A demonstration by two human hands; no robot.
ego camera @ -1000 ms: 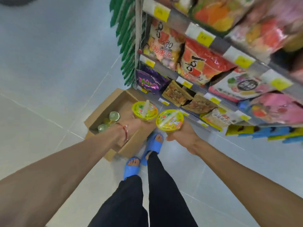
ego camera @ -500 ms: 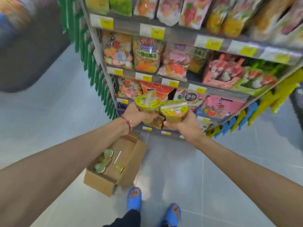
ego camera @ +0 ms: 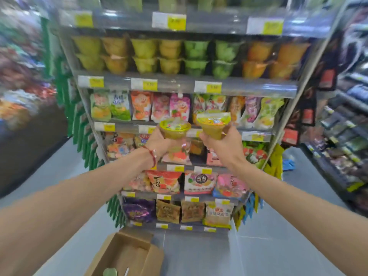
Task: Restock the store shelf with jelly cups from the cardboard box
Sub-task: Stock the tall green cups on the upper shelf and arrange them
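My left hand (ego camera: 160,143) grips a yellow-lidded jelly cup (ego camera: 175,129) from below. My right hand (ego camera: 223,144) holds a second jelly cup (ego camera: 213,124) the same way, a little higher. Both cups are raised side by side in front of the store shelf (ego camera: 185,84), level with the row of snack pouches. The shelf above that row carries stacked jelly cups (ego camera: 171,56) in yellow, green and orange. The open cardboard box (ego camera: 127,253) lies on the floor at the bottom, with a green cup (ego camera: 110,272) in it.
Lower shelves hold bags of sweets and snacks (ego camera: 199,182). Another shelving unit (ego camera: 346,136) stands to the right across the grey floor aisle. Green and yellow hanging packs (ego camera: 275,162) line the shelf's sides.
Both hands have lifted the two cups from near the box up to mid-shelf height. My view has tilted up from the floor to the shelf front.
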